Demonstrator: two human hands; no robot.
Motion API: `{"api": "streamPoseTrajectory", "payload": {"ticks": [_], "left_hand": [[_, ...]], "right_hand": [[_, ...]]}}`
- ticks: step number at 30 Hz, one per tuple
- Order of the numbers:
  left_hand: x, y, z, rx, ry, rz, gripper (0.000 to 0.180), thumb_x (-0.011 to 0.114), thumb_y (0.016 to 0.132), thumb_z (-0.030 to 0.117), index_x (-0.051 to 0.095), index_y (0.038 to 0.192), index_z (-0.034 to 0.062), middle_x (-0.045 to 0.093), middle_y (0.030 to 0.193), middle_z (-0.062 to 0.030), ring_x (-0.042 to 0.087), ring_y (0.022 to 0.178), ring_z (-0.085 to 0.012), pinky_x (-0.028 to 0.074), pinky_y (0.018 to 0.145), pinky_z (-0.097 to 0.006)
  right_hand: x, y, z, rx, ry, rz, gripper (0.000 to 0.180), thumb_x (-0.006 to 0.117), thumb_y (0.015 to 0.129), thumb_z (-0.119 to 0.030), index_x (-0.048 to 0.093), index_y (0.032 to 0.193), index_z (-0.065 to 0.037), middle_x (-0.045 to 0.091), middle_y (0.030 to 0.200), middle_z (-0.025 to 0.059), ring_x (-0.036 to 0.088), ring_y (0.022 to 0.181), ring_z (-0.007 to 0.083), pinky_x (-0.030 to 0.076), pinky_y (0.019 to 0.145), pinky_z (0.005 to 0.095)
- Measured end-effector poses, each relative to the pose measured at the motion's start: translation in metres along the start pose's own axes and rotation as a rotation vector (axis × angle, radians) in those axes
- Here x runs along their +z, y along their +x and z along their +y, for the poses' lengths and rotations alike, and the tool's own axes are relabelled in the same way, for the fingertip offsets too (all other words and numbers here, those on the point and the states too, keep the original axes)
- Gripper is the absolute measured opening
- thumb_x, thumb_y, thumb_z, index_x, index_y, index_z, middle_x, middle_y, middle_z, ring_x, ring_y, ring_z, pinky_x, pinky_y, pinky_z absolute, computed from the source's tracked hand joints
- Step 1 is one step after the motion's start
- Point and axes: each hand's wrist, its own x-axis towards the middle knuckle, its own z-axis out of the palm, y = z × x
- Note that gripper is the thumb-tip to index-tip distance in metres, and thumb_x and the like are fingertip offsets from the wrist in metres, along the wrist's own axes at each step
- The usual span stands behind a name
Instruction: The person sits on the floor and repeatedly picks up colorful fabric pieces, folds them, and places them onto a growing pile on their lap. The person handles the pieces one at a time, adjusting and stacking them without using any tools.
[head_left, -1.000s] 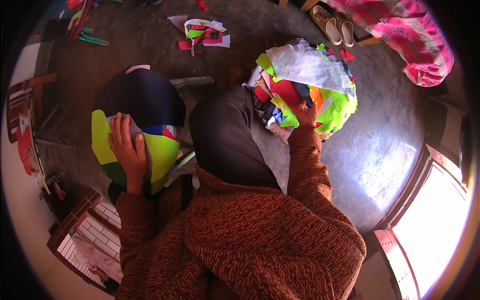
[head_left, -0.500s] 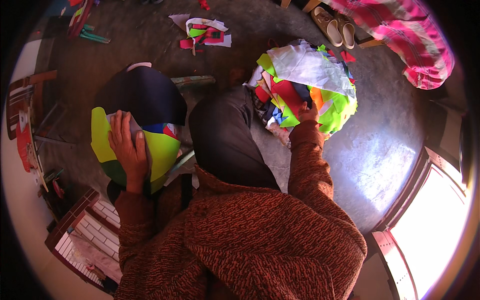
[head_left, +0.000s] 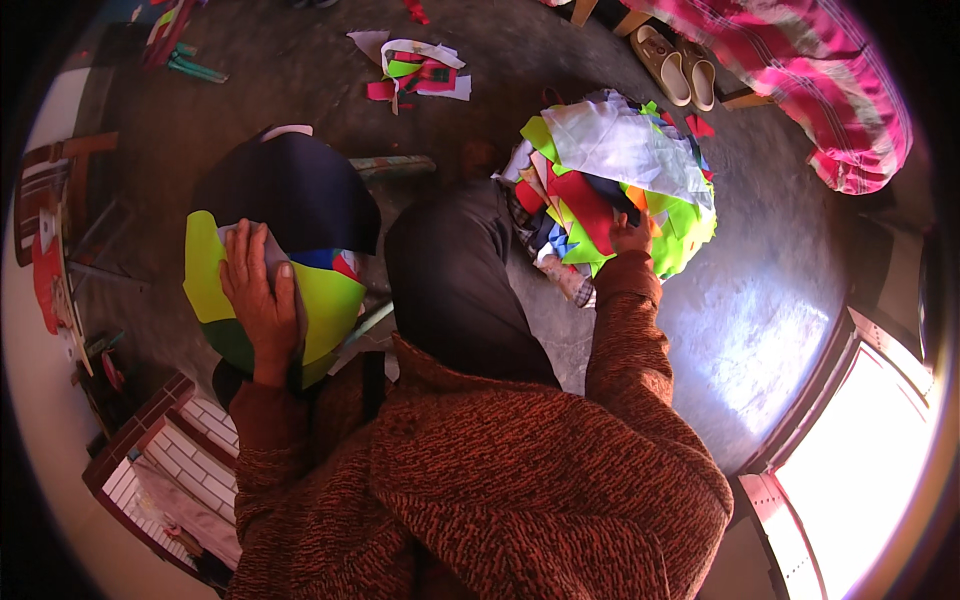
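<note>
My left hand (head_left: 258, 295) rests flat, fingers stretched, on a grey cloth piece (head_left: 313, 290) at the left. Around it lie overlapping pieces: a yellow-green one (head_left: 203, 265), a large black one (head_left: 285, 190) and a dark green one (head_left: 230, 343). Over at the right, my right hand (head_left: 630, 238) reaches into a rounded heap of cloth scraps (head_left: 680, 225). Its fingers are bent and closed at a dark scrap (head_left: 606, 187), beside red and orange scraps. The fingertips are partly hidden among the cloth. A sheer white piece (head_left: 630, 145) covers the top of the heap.
My dark-clad knee (head_left: 450, 270) stands between the two piles. A smaller group of scraps (head_left: 425, 72) lies on the grey floor farther off. Tan slip-on shoes (head_left: 672, 68) sit near a pink checked cloth (head_left: 800, 70) at the far right. A bright opening (head_left: 850, 470) is at the right.
My right hand has shifted slightly to the right and nearer on the heap, and the dark scrap by its fingers has moved a little. My left hand stays in place on the cloth.
</note>
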Motion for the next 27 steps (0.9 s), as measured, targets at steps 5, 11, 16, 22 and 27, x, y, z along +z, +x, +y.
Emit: {"api": "streamPoseTrajectory", "payload": {"ticks": [5, 11, 16, 22, 27], "left_hand": [[-0.001, 0.002, 0.003, -0.004, -0.018, -0.007, 0.045, 0.040, 0.090, 0.022, 0.044, 0.131, 0.0054, 0.037, 0.140, -0.0144, 0.028, 0.133, -0.0322, 0.016, 0.108, -0.045], [0.000, 0.000, 0.001, -0.033, -0.074, 0.021, 0.046, 0.047, 0.086, 0.022, 0.046, 0.130, 0.0107, 0.037, 0.140, -0.0108, 0.028, 0.133, -0.0311, 0.014, 0.107, -0.050], [0.004, 0.000, -0.002, -0.005, -0.074, 0.050, 0.045, 0.048, 0.086, 0.022, 0.047, 0.130, 0.0115, 0.038, 0.140, -0.0097, 0.028, 0.133, -0.0309, 0.015, 0.107, -0.049], [0.004, -0.002, -0.004, -0.009, -0.070, 0.067, 0.045, 0.049, 0.087, 0.023, 0.046, 0.130, 0.0140, 0.039, 0.139, -0.0086, 0.029, 0.133, -0.0300, 0.016, 0.107, -0.050], [0.006, -0.008, -0.010, -0.007, -0.044, 0.098, 0.045, 0.050, 0.087, 0.026, 0.046, 0.130, 0.0154, 0.039, 0.140, -0.0072, 0.030, 0.133, -0.0289, 0.017, 0.106, -0.051]], "right_hand": [[-0.017, 0.020, -0.009, -0.043, 0.042, -0.009, 0.015, 0.059, 0.086, -0.028, 0.056, 0.094, -0.015, 0.061, 0.080, 0.0019, 0.060, 0.069, 0.0179, 0.047, 0.055, 0.0338], [-0.015, -0.010, 0.005, -0.144, 0.032, 0.120, 0.018, 0.058, 0.086, -0.025, 0.056, 0.099, -0.014, 0.059, 0.079, 0.0015, 0.059, 0.070, 0.0188, 0.047, 0.055, 0.0338], [-0.036, -0.025, 0.009, -0.111, -0.005, 0.151, 0.024, 0.062, 0.083, -0.026, 0.055, 0.105, -0.019, 0.056, 0.088, 0.0000, 0.058, 0.070, 0.0189, 0.048, 0.054, 0.0313], [-0.049, -0.059, 0.028, -0.170, -0.059, 0.139, 0.019, 0.062, 0.085, -0.024, 0.053, 0.102, -0.021, 0.055, 0.085, -0.0010, 0.057, 0.068, 0.0175, 0.046, 0.049, 0.0262], [-0.009, -0.113, 0.016, -0.346, -0.283, -0.047, 0.016, 0.063, 0.085, -0.027, 0.054, 0.095, -0.018, 0.056, 0.078, 0.0002, 0.054, 0.060, 0.0150, 0.044, 0.050, 0.0239]]}}
